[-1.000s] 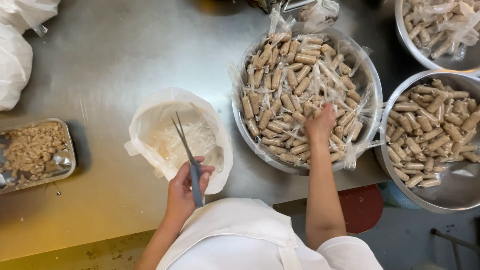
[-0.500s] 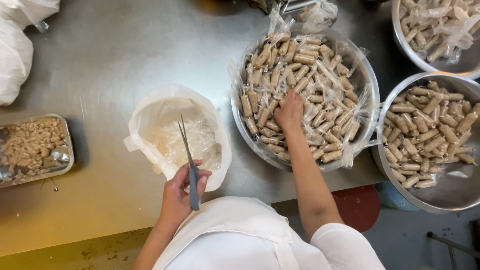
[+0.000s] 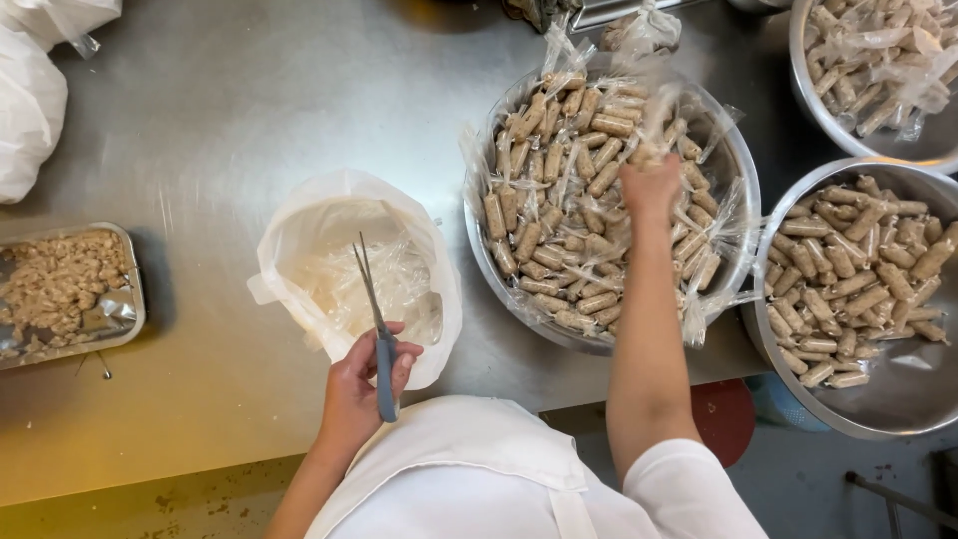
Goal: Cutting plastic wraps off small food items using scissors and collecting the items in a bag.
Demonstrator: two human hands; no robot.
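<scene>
Right hand [image 3: 649,185] motion-blurred, its grip unclear, tray [image 3: 125,299] and far bowl [image 3: 798,60] cut off

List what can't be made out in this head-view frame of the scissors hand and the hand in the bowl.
- Right hand: motion blur and crinkled film hide whether it grips a wrapped roll.
- Scissors: handle loops are covered by the left hand.
- White bag: contents show only as clear film.
- Top-right bowl and foil tray: cut off by frame edges.
</scene>
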